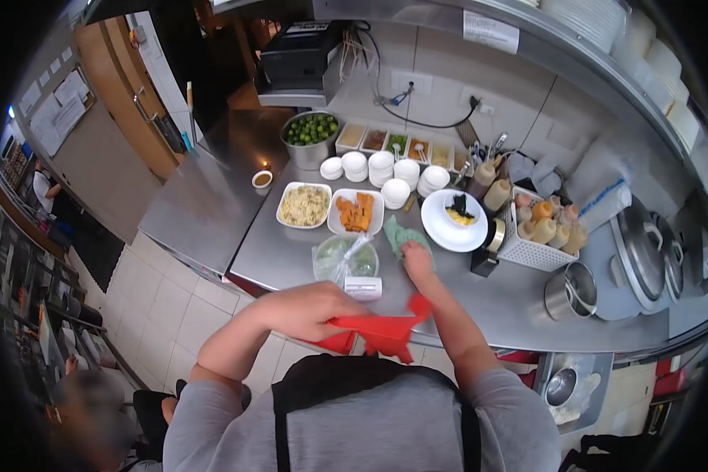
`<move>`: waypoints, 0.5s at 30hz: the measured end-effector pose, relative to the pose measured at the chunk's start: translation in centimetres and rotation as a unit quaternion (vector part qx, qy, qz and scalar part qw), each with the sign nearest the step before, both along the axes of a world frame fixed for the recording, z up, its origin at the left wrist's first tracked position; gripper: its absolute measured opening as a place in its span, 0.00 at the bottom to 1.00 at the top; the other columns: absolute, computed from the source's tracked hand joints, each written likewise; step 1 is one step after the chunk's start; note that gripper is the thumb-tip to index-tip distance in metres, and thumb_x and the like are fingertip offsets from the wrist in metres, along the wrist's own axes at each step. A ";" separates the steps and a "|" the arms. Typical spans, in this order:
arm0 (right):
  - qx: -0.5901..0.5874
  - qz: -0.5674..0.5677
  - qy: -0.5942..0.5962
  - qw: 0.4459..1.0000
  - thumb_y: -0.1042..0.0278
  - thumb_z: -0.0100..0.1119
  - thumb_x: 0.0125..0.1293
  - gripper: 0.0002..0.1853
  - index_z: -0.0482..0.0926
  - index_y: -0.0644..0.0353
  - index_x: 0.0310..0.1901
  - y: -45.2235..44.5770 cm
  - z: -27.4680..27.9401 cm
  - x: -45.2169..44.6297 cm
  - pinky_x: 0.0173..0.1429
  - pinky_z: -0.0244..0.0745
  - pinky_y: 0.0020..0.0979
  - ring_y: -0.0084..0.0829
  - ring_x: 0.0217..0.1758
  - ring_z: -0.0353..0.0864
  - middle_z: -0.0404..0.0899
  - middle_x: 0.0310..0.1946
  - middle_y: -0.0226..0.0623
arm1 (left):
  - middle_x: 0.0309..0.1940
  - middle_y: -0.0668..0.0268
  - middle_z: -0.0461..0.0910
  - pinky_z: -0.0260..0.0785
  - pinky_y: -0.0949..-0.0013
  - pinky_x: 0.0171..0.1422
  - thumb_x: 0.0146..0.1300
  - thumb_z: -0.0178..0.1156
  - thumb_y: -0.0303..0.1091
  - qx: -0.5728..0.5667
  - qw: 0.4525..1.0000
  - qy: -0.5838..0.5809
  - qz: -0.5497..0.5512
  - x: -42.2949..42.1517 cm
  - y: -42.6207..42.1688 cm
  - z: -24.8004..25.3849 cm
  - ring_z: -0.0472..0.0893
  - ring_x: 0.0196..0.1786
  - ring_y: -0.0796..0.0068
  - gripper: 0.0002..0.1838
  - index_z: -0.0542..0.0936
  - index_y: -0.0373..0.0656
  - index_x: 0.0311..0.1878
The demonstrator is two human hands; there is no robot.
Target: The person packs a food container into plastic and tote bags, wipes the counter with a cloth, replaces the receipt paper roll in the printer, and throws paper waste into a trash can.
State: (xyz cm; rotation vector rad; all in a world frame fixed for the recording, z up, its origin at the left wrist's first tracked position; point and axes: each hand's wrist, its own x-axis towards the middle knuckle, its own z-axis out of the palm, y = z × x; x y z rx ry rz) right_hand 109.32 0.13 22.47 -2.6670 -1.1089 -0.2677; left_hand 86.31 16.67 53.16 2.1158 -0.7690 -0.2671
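Observation:
My left hand (316, 308) is closed around a limp red piece (385, 330), cloth or plastic, that hangs in front of my apron. My right hand (417, 258) reaches over the counter with its fingers on a crumpled green cloth (401, 234). Between the hands lie a clear plastic bag (346, 258) with green leaves in it and a white roll or cylinder (363, 288). Just beyond are a white dish of fried rice (305, 206) and a white dish of orange-brown fried pieces (355, 212). Right of the cloth sits a white plate with a small bowl (454, 220).
Stacked white cups (381, 167) stand before a row of topping containers (397, 145). A pot of green limes (310, 140) is at back left. To the right are a basket of sauce bottles (539, 236) and a steel pot (570, 291). A person (94, 417) is at lower left.

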 end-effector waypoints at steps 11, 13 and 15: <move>0.369 -0.026 0.350 0.861 0.76 0.51 0.54 0.13 0.73 0.65 0.43 -5.4 10.6 -2.5 0.44 0.73 0.33 0.35 0.41 0.77 0.75 0.39 0.40 | 0.45 0.60 0.75 0.70 0.68 0.50 0.53 0.61 0.26 -0.394 0.860 0.223 0.236 11.4 4.0 0.8 0.76 0.46 0.70 0.23 0.69 0.36 0.53; 0.510 -0.019 0.473 0.718 0.76 0.52 0.54 0.14 0.72 0.66 0.45 -6.6 12.6 -4.0 0.45 0.72 0.33 0.34 0.42 0.76 0.75 0.40 0.40 | 0.46 0.59 0.74 0.70 0.67 0.51 0.52 0.61 0.25 -0.412 0.841 0.236 0.260 12.1 5.4 -1.2 0.77 0.46 0.69 0.24 0.67 0.36 0.54; 0.595 0.004 0.531 0.603 0.76 0.52 0.55 0.16 0.71 0.67 0.46 -6.9 14.7 -5.2 0.46 0.72 0.32 0.34 0.43 0.76 0.75 0.41 0.40 | 0.47 0.58 0.74 0.71 0.65 0.51 0.53 0.59 0.24 -0.423 0.818 0.238 0.307 12.5 6.9 -3.1 0.76 0.47 0.67 0.23 0.67 0.35 0.54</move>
